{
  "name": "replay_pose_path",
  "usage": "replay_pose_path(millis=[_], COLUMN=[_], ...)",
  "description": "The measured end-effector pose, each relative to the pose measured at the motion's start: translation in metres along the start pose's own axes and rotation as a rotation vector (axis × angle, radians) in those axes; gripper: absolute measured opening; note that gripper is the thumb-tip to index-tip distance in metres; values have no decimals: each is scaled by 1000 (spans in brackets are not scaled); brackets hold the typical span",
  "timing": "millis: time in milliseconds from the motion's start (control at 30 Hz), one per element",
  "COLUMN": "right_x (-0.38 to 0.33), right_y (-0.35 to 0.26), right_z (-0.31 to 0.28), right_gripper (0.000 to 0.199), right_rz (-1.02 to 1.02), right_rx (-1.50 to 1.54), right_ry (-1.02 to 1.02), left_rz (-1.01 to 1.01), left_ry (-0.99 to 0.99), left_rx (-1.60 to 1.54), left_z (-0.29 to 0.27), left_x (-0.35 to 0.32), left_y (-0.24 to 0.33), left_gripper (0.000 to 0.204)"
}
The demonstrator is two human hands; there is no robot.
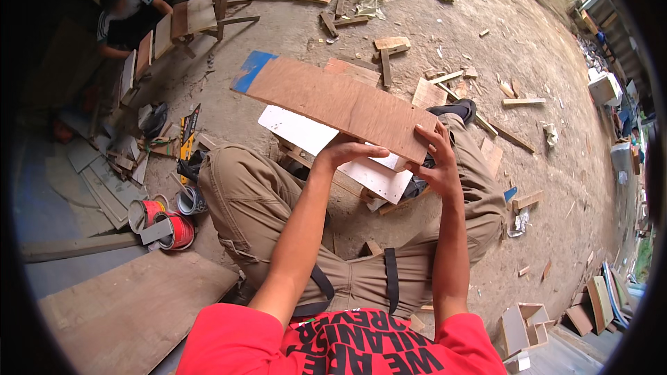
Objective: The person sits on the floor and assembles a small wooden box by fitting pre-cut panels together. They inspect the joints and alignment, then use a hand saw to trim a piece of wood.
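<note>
On the far left, red tins (167,226) sit on the ground by a flat board (132,309), out of the way of the legs. The left hand (345,155) cups the near edge of a brown plank (333,103) from below, fingers curled under it and pinching it with the thumb, so the long piece stays raised above the lap. A white panel (299,132) lies just beneath on the knees. The right hand (434,160) grips the plank's right end, fingers (432,133) spread over the face to steady it. Offcuts (392,45) litter the dirt beyond.
</note>
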State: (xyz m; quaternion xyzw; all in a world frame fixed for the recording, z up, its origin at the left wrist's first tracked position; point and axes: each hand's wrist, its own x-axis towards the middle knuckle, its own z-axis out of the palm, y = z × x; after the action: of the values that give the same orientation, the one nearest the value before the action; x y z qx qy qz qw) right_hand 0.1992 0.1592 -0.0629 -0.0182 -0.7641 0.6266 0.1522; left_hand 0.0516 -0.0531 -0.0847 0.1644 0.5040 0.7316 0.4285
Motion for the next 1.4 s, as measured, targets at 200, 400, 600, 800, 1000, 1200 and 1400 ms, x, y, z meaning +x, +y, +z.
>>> replay_pose_path(millis=[200, 400, 600, 800, 1000, 1200, 1400], right_x=[0, -1, -1, -2, -3, 0, -4], right_y=[4, 4, 2, 5, 6, 11, 10], right_z=[2, 4, 5, 5, 4, 12, 7], right_gripper=[83, 83, 83, 83, 82, 78, 79], right_rz=[-26, -32, -23, -30, -35, -145, -31], right_rx=[34, 30, 40, 35, 8, 57, 25], right_ry=[17, 19, 29, 34, 36, 115, 112], left_rz=[63, -49, 12, -2, 80, 142, 418], left_ry=[-93, -117, -78, -16, 36, 57, 26], left_rx=[356, -278, -71, 200, 369, 424, -368], left_z=[-5, -11, -6, -1, 3, 7, -5], left_x=[2, 3, 3, 2, -3, -6, 14], left_y=[-6, -14, -14, -9, -4, 4, -26], left_gripper=[87, 76, 84, 103, 93, 74, 56])
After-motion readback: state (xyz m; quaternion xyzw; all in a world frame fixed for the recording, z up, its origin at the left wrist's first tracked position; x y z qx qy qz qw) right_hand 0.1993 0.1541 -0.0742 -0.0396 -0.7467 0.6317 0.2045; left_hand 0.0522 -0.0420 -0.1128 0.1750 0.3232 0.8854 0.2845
